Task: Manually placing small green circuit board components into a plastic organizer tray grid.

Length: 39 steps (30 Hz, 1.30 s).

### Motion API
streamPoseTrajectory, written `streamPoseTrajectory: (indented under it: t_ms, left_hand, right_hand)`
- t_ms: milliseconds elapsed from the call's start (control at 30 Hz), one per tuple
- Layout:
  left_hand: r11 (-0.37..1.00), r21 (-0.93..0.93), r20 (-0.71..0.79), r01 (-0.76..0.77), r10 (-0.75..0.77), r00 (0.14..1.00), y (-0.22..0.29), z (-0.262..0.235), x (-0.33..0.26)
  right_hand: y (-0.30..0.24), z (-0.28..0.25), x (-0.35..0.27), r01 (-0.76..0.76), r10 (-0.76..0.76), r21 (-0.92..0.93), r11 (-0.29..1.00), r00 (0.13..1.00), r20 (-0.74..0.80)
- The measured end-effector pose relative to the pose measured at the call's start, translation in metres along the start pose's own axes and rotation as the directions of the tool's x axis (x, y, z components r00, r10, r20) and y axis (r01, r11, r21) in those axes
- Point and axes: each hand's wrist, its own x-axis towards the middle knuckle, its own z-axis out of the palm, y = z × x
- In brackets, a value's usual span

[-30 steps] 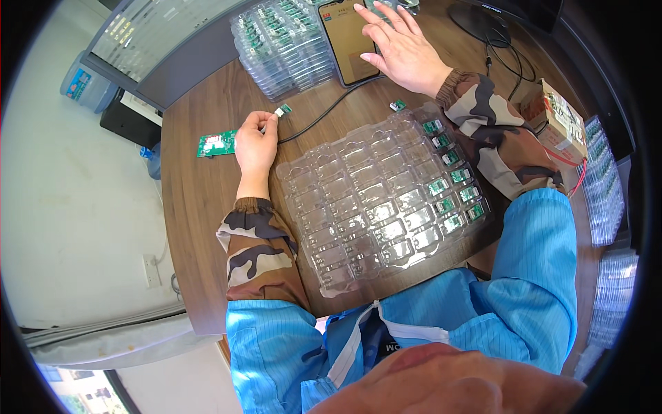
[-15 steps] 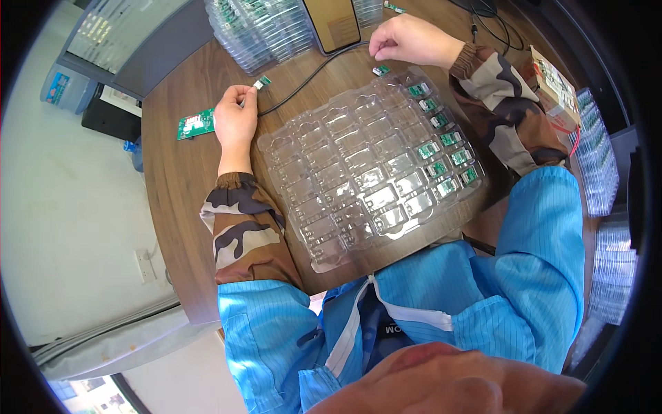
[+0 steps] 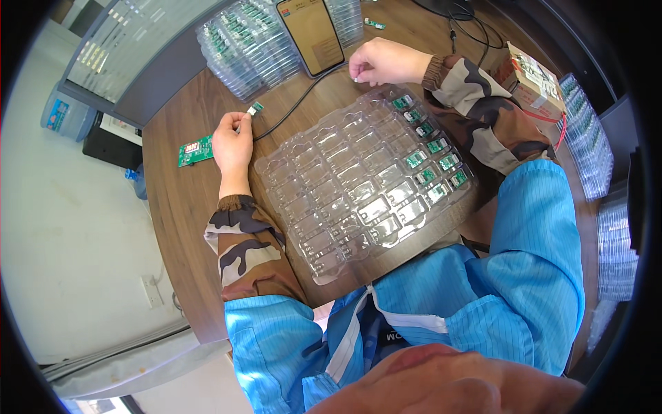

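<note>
My left hand point(image 3: 233, 141) is closed in a pinch on a small green circuit board point(image 3: 256, 107) with a silvery end. Beside that hand lies a larger green circuit board point(image 3: 195, 151), partly hidden by the fingers. My right hand point(image 3: 379, 63) is pinched just beyond the far edge of a clear plastic tray point(image 3: 345, 165). A tiny pale bit shows at its fingertips; the rest of what it holds is covered. Several small green boards point(image 3: 437, 145) sit in pockets along the tray's right side.
A phone point(image 3: 314, 38) leans against stacked clear trays of boards point(image 3: 241, 48) at the back. A black cable point(image 3: 303, 100) runs from there toward my left hand. A small board point(image 3: 374, 24) lies far back. On the right are a cardboard box point(image 3: 531, 83) and more stacked trays point(image 3: 586, 138).
The view has shifted slightly. My right hand has come down to the loose small board beyond the tray, and its fingers now cover that spot. My left hand keeps its board.
</note>
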Motion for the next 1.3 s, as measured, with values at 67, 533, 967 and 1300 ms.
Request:
streamPoseTrajectory:
  t_ms: [67, 533, 967, 1300]
  left_hand:
    - [1.0, -0.023, 0.012, -0.012, 0.012, 1.0, 0.001, 0.002, 0.001]
    - [0.986, -0.119, 0.061, -0.118, 0.126, 0.99, -0.012, 0.003, 0.004]
    - [0.975, -0.172, 0.07, -0.138, 0.152, 0.986, -0.023, 0.002, 0.005]
    - [0.975, -0.174, 0.064, -0.136, 0.149, 0.987, -0.021, -0.001, 0.004]
  right_hand:
    - [-0.005, -0.002, -0.001, -0.124, 0.121, 0.119, 0.985, 0.992, 0.03]
    - [-0.014, -0.018, -0.055, 0.055, 0.103, 0.954, 0.295, 0.991, -0.089]
    - [0.028, -0.092, -0.293, -0.27, 0.318, 0.174, 0.947, 0.713, -0.625]
    - [0.152, -0.128, -0.511, -0.93, 0.524, 0.254, 0.265, -0.082, -0.848]
